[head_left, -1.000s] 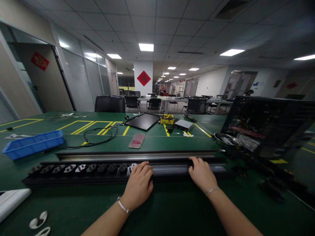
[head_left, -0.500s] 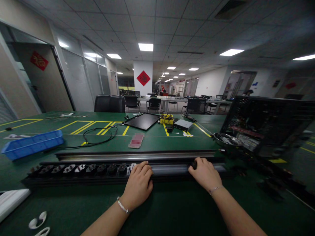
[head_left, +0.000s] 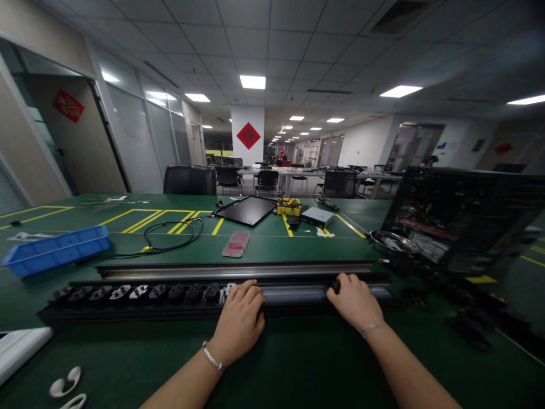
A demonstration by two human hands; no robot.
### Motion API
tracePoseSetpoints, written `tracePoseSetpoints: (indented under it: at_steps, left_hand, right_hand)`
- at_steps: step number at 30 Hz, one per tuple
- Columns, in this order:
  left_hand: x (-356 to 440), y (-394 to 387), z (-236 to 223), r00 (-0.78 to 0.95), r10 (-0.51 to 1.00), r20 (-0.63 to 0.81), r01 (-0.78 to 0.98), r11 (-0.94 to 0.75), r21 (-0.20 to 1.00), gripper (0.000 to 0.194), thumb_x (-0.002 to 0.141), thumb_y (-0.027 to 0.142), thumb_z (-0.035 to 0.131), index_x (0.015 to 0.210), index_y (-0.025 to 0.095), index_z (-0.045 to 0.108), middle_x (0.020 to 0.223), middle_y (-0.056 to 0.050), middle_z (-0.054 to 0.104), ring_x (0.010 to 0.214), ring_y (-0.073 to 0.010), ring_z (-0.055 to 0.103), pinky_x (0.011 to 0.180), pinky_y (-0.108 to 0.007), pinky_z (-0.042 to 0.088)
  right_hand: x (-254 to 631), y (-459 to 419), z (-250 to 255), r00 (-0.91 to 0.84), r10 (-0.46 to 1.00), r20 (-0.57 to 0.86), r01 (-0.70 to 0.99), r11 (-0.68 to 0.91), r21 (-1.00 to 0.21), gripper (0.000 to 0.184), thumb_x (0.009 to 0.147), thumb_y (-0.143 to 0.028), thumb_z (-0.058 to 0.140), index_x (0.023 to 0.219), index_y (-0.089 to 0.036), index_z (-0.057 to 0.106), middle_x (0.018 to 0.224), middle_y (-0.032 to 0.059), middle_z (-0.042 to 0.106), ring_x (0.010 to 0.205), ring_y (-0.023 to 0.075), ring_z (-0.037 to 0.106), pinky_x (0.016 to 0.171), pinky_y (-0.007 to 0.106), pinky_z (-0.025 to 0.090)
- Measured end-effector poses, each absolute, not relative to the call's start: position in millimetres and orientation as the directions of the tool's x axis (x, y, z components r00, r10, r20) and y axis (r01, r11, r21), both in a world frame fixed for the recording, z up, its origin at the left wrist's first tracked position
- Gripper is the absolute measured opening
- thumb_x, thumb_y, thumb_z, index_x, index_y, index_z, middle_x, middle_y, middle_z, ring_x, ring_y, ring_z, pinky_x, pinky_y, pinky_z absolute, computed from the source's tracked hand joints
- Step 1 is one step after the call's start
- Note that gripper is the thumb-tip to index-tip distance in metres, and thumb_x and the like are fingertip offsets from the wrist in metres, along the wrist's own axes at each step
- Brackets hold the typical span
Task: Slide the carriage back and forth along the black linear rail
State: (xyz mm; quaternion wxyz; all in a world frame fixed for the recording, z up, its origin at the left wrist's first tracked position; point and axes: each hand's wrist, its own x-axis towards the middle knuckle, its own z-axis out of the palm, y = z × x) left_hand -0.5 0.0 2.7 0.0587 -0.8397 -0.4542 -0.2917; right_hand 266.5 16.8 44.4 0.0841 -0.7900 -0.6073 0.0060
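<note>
A long black metal channel lies across the near side of the table. Its left half carries a row of socket modules, mostly black with some white ones. My left hand is closed over the channel at the row's right end, beside a white module; its fingertips are partly hidden. Farther right, my right hand is closed around a small black part at the channel, its kind mostly covered by the fingers. Directly behind runs a second long metal rail.
On the green table stand a blue bin at left and a metal bowl at right. An open computer case rises behind loose black parts. A flat black panel and coiled cable lie farther back.
</note>
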Motion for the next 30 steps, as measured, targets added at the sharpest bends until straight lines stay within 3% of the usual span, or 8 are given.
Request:
tracePoseSetpoints:
  at_steps: [16, 30]
  left_hand:
    - [0.2, -1.5, 6.7, 0.413, 0.732, 0.542, 0.804, -0.572, 0.16, 0.023, 0.074, 0.011, 0.053, 0.093, 0.023, 0.057, 0.106, -0.002, 0.064, 0.119, -0.0233, 0.047, 0.103, -0.042, 0.034]
    - [0.2, -1.6, 6.8, 0.42, 0.715, 0.56, 0.801, -0.581, 0.141, 0.023, 0.074, 0.011, 0.053, 0.093, 0.023, 0.057, 0.106, -0.002, 0.064, 0.119, -0.0231, 0.047, 0.102, -0.041, 0.035]
  right_hand:
    - [268.6, 17.9, 44.9, 0.265, 0.961, 0.085, 0.958, -0.252, -0.138, 0.033, 0.083, -0.035, 0.038, 0.104, -0.016, 0.055, 0.111, 0.0133, 0.053, 0.104, 0.0272, 0.05, 0.081, 0.036, 0.04]
    - [270.1, 17.1, 43.7, 0.257, 0.963, 0.086, 0.956, -0.24, -0.171, 0.042, 0.083, -0.03, 0.039, 0.121, -0.018, 0.052, 0.119, 0.0139, 0.052, 0.109, 0.0282, 0.048, 0.083, 0.038, 0.041]
